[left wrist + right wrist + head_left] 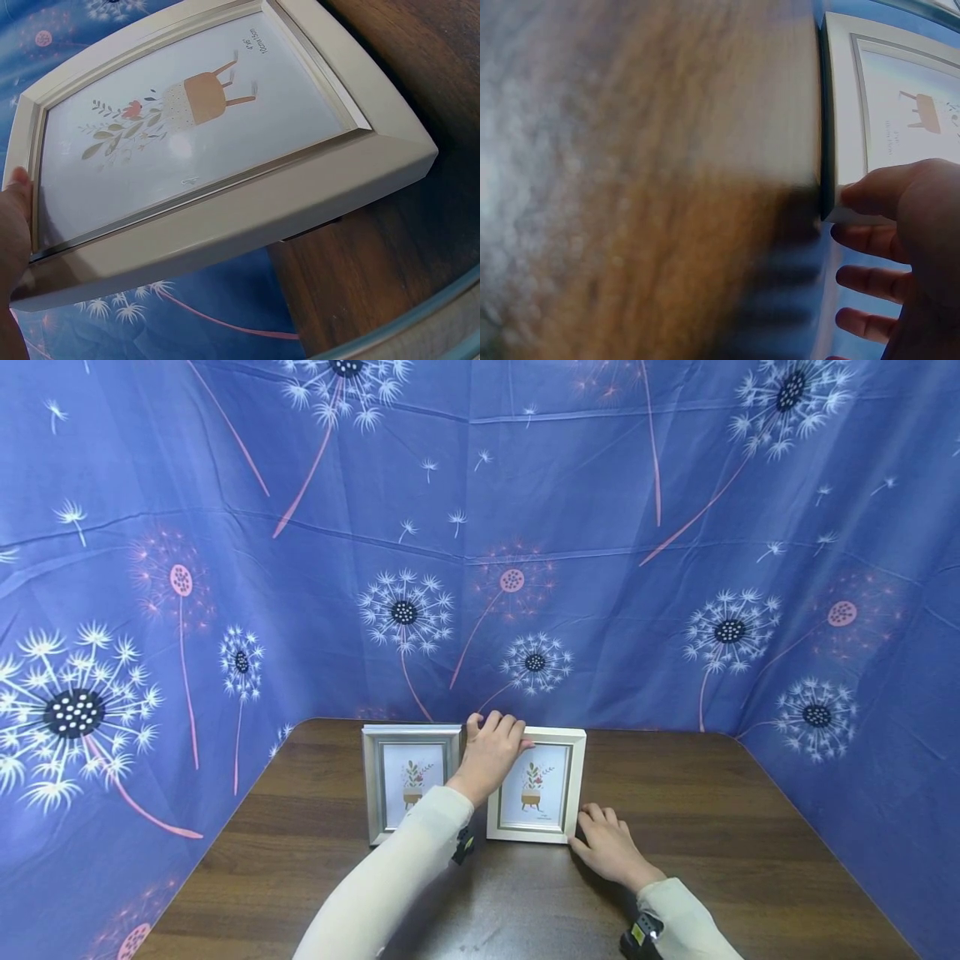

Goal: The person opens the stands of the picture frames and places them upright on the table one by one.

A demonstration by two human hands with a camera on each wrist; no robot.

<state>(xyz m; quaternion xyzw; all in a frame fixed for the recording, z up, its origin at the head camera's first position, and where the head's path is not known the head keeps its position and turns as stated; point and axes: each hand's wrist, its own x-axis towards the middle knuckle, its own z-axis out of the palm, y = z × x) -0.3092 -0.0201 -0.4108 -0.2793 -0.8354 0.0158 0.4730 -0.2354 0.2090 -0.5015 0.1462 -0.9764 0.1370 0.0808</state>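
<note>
A white picture frame (536,838) stands upright on the wooden table, with a print of a plant in a legged pot inside it. Over its top left corner lies my left hand (491,756), gripping the top edge; the left wrist view shows the thumb on the front border. My right hand (611,847) pinches the lower right corner. In the right wrist view that thumb (870,191) presses on the front border, the index finger lies against the side, and the other fingers spread apart. A silver picture frame (372,789) with a similar print stands just left, partly covered by my left forearm.
The brown wooden table (697,802) extends to both sides and in front of the frames. A blue cloth (622,635) with dandelion patterns hangs behind the table and along its sides. Each wrist wears a small black device.
</note>
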